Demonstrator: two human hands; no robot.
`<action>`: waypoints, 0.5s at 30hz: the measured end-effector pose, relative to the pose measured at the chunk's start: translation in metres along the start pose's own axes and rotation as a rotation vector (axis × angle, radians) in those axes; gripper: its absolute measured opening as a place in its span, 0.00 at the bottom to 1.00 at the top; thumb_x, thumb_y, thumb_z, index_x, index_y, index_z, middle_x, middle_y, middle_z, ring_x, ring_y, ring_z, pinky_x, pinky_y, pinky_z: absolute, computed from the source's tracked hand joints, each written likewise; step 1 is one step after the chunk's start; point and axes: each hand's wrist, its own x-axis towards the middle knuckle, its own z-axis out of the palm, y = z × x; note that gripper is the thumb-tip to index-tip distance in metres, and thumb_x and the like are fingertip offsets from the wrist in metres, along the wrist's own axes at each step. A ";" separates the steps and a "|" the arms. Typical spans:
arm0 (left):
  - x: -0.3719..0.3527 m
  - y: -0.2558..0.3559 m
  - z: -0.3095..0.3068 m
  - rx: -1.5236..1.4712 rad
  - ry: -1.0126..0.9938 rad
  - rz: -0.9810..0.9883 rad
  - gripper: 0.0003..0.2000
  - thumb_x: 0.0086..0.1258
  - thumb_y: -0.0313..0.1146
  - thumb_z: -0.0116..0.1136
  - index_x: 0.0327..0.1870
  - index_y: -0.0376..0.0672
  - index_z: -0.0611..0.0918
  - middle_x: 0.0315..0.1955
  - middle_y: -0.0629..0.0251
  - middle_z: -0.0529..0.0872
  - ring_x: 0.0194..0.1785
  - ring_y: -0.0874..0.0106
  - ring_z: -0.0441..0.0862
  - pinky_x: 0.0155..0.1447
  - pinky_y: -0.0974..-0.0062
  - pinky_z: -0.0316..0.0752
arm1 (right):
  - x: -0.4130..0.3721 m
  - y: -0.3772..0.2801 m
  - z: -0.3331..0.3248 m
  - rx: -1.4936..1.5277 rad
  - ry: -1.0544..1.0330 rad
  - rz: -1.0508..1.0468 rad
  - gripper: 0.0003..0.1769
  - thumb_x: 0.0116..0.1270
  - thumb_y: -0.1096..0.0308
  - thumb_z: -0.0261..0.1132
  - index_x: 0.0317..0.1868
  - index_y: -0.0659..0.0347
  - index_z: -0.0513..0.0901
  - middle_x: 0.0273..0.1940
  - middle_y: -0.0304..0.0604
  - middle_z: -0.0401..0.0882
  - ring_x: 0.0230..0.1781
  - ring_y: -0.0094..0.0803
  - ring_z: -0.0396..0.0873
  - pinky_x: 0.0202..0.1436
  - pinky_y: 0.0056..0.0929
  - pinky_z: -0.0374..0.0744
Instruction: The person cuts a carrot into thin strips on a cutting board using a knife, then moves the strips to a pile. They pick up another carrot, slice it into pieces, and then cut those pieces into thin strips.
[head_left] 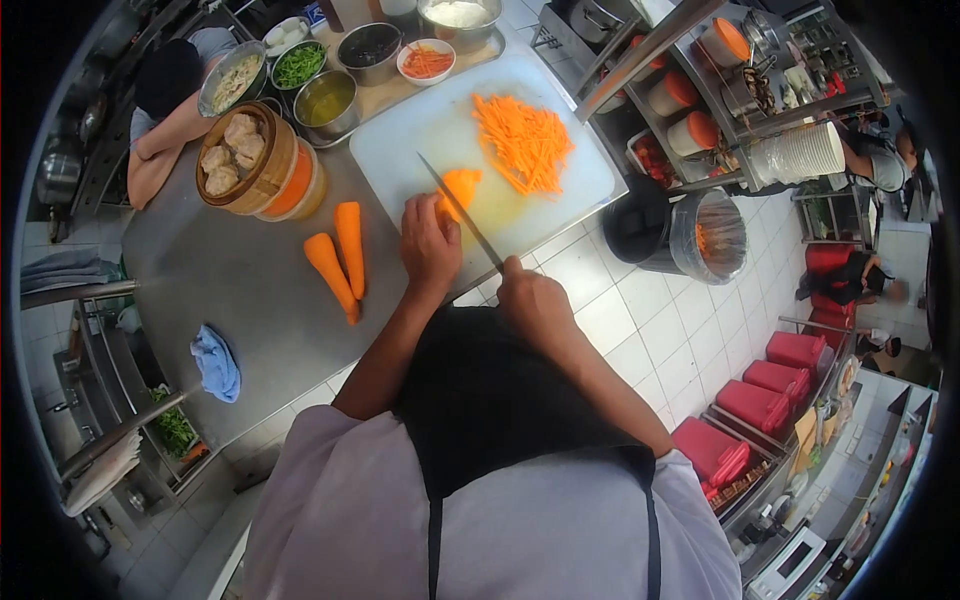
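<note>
A knife (471,225) lies across the white cutting board (390,150), its handle in my closed right hand (538,303) near the board's front edge. My left hand (431,240) is closed on an orange piece of carrot (461,185), fingers curled against it beside the blade. The blade covers part of the carrot piece. Further right on the board is a pile of shredded carrot (522,143). Two whole peeled carrots (337,262) rest on the steel table (270,290), left of my left hand.
A bamboo steamer (245,160) with dumplings stands at the left. Behind the board are bowls of chopped greens (299,65), yellow liquid (327,103) and carrot strips (427,62). A blue cloth (215,363) lies near the table edge. A lined bin (712,235) stands right. Another person's arm (165,160) leans at far left.
</note>
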 end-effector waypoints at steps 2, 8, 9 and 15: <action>0.000 -0.001 0.000 -0.001 0.003 0.001 0.18 0.68 0.25 0.60 0.60 0.39 0.77 0.56 0.50 0.80 0.62 0.46 0.80 0.64 0.52 0.78 | -0.007 0.000 0.000 -0.007 -0.028 0.018 0.08 0.69 0.74 0.60 0.45 0.68 0.74 0.29 0.60 0.87 0.30 0.58 0.89 0.33 0.53 0.86; 0.001 0.002 -0.002 0.009 -0.009 -0.008 0.18 0.69 0.25 0.60 0.59 0.38 0.77 0.55 0.50 0.80 0.61 0.46 0.80 0.64 0.52 0.78 | -0.012 -0.004 -0.004 -0.012 -0.020 0.055 0.08 0.69 0.73 0.61 0.44 0.67 0.75 0.27 0.60 0.86 0.28 0.58 0.88 0.33 0.54 0.86; 0.001 0.002 -0.002 0.014 -0.010 -0.007 0.18 0.69 0.25 0.60 0.59 0.38 0.77 0.55 0.49 0.80 0.61 0.46 0.80 0.64 0.52 0.78 | -0.012 -0.003 -0.001 -0.020 0.006 0.041 0.07 0.70 0.72 0.61 0.43 0.67 0.75 0.25 0.59 0.85 0.27 0.57 0.88 0.31 0.54 0.85; 0.002 0.001 -0.002 0.014 -0.011 0.008 0.18 0.69 0.25 0.61 0.59 0.38 0.77 0.56 0.48 0.80 0.60 0.45 0.80 0.63 0.52 0.78 | -0.011 -0.003 0.002 -0.052 0.013 0.038 0.06 0.71 0.72 0.62 0.41 0.67 0.75 0.23 0.58 0.85 0.25 0.56 0.87 0.28 0.53 0.84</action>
